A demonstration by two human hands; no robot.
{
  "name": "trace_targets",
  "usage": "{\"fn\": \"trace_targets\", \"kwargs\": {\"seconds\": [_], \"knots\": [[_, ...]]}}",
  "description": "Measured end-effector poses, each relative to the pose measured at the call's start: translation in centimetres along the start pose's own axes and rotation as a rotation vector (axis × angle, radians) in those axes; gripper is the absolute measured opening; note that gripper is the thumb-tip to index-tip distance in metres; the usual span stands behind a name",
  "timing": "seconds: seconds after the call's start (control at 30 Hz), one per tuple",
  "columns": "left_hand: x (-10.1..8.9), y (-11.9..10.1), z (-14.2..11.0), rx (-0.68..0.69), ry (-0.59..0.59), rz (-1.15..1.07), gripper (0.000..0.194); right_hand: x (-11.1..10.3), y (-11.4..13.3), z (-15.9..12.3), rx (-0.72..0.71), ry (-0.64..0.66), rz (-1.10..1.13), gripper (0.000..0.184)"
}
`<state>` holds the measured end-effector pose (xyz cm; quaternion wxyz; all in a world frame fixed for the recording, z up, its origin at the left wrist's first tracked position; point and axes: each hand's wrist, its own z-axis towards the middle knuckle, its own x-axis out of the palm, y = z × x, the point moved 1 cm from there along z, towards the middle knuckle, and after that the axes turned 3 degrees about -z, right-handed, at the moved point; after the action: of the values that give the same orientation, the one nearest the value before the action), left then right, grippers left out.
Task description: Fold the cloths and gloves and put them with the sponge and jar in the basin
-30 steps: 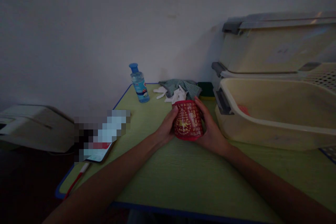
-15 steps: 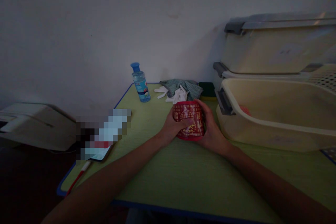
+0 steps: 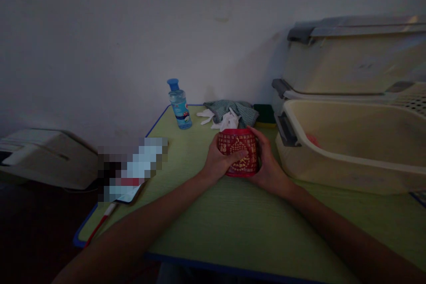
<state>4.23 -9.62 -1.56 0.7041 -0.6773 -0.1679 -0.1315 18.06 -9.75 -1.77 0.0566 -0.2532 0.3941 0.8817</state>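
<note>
A red cylindrical container (image 3: 238, 143) with gold characters and a round gold emblem is held upright between my two hands over the green table (image 3: 213, 226). My left hand (image 3: 216, 162) grips its left side, the thumb lying across the front. Around the right side and lower edge curls my right hand (image 3: 270, 166), its fingers partly hidden behind. Just beyond the container lie white gloves or cloth (image 3: 229, 120) on a grey-green cloth (image 3: 241, 108). Whether the container's base touches the table I cannot tell.
A blue bottle (image 3: 180, 108) stands at the back left. Near the left edge lies a pixelated phone (image 3: 128, 193) with a red cable (image 3: 98, 228). A cream bin (image 3: 336, 173) with raised lid (image 3: 333, 66) fills the right; a green and yellow sponge (image 3: 265, 115) sits beside it.
My left thumb has moved from the container's left rim across its front. The container has turned, bringing the emblem and different characters forward. My right hand stays nearly in place.
</note>
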Motion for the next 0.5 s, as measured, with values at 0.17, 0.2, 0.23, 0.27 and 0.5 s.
{"fn": "trace_targets", "kwargs": {"seconds": [0.17,0.2,0.23,0.27,0.5], "knots": [[-0.11,0.12,0.09,0.008,0.035,0.023,0.064,-0.11,-0.19,-0.07,0.099,0.072,0.159,0.109],[-0.16,0.15,0.11,0.005,0.048,0.023,0.065,-0.16,-0.2,-0.05,0.131,0.104,0.219,0.113],[-0.21,0.16,0.11,-0.002,0.062,0.021,0.066,-0.22,-0.2,-0.02,0.165,0.139,0.283,0.116],[-0.26,0.17,0.11,-0.008,0.078,0.019,0.067,-0.29,-0.18,0.03,0.198,0.171,0.349,0.119],[-0.6,0.75,0.19,0.015,0.168,0.005,0.074,-0.58,-0.11,0.27,0.346,0.16,0.474,0.092]]}}
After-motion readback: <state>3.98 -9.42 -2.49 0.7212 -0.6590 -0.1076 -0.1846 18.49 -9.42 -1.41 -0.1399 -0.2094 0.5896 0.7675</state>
